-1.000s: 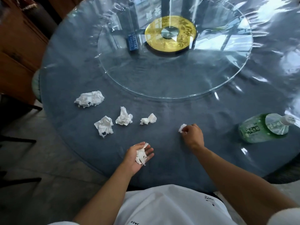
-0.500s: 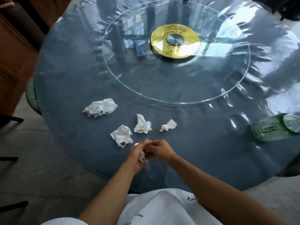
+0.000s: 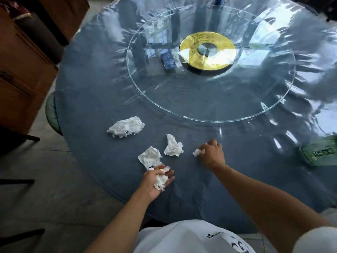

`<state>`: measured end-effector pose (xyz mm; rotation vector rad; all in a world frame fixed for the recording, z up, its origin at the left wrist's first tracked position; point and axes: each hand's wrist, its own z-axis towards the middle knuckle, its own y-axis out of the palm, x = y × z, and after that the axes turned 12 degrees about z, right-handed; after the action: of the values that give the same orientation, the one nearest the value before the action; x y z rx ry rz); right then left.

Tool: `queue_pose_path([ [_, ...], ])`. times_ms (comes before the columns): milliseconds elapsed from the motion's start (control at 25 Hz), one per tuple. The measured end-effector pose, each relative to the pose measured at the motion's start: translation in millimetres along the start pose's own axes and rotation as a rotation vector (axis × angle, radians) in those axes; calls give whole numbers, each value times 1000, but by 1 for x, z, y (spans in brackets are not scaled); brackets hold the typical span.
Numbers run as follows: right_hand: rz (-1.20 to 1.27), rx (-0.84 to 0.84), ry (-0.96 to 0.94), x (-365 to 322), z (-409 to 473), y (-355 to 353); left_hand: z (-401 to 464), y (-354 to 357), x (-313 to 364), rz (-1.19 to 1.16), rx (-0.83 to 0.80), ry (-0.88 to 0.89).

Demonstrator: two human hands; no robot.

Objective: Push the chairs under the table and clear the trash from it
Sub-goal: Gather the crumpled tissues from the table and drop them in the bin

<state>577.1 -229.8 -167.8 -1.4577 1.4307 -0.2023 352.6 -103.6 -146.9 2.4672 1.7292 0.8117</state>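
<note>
while left hand (image 3: pixel 156 181) cups tissues (image 3: pixel 161 179), right hand (image 3: pixel 211 154) pinches one (image 3: pixel 197 152).

I see print on the green bottle's label (image 3: pixel 323 153) and my shirt (image 3: pixel 218 236), both too blurred to read

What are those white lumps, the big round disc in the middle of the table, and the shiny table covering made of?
The white lumps look like soft tissue paper: matte, crumpled, with torn edges. The round disc appears to be clear glass, with a bright rim and sharp window reflections. The table covering seems to be a thin transparent plastic sheet: glossy and wrinkled, over a dull blue-grey surface, possibly cloth.
</note>
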Motion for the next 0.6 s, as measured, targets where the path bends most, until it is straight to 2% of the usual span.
queue_pose_path([
  [80, 68, -25, 18, 3, 2, 3, -4, 0, 0, -3, 24, -6],
  [200, 299, -28, -21, -19, -20, 10, -8, 6, 2, -10, 62, 21],
  [400, 684, -297, -111, -81, -69, 39, -14, 14, 6, -27, 61, 109],
  [480, 731, -390, -97, -96, -80, 53, -14, 9, 8, -28, 72, 133],
  [600, 639, -450, -154, -112, -75, 66, -10, -10, 19, -37, 67, 146],
])
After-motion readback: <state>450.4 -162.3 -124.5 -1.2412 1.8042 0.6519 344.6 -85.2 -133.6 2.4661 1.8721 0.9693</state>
